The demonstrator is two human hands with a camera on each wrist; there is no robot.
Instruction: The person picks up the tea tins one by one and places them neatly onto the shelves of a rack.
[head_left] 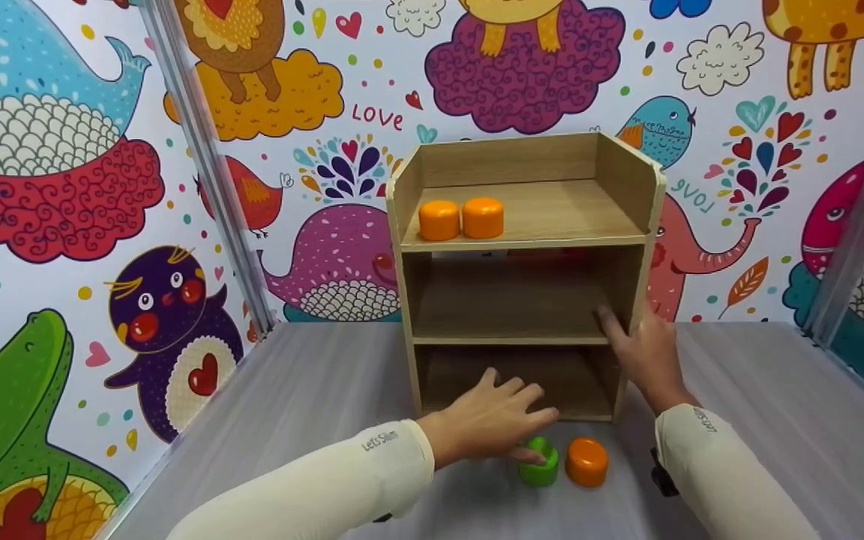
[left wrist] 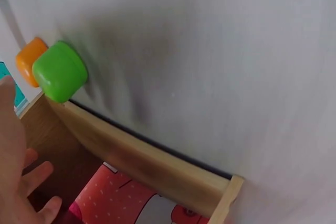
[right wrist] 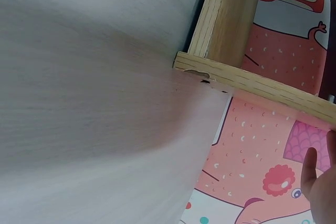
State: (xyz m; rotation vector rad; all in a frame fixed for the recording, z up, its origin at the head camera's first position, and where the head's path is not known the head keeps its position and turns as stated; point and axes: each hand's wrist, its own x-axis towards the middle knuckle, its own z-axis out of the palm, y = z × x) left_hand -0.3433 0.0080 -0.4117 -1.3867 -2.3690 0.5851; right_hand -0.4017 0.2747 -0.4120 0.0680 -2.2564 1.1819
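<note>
A small wooden shelf unit (head_left: 507, 341) with three levels stands on the table. My right hand (head_left: 649, 356) grips its right side panel, thumb inside the front edge and fingers outside; part of this hand (right wrist: 321, 182) shows in the right wrist view. In front of the lowest level, my left hand (head_left: 492, 412) hovers with fingers spread, its thumb over or touching a small green cup-like piece (head_left: 541, 469). That green piece (left wrist: 60, 72) appears rounded in the left wrist view. Beside it sits an orange rounded piece (head_left: 587, 463).
Two more orange pieces, a left one (head_left: 439, 220) and a right one (head_left: 483, 218), stand at the front left of the top shelf. The grey table (head_left: 312, 382) meets walls printed with cartoon animals, with metal posts (head_left: 211, 165) at the corners.
</note>
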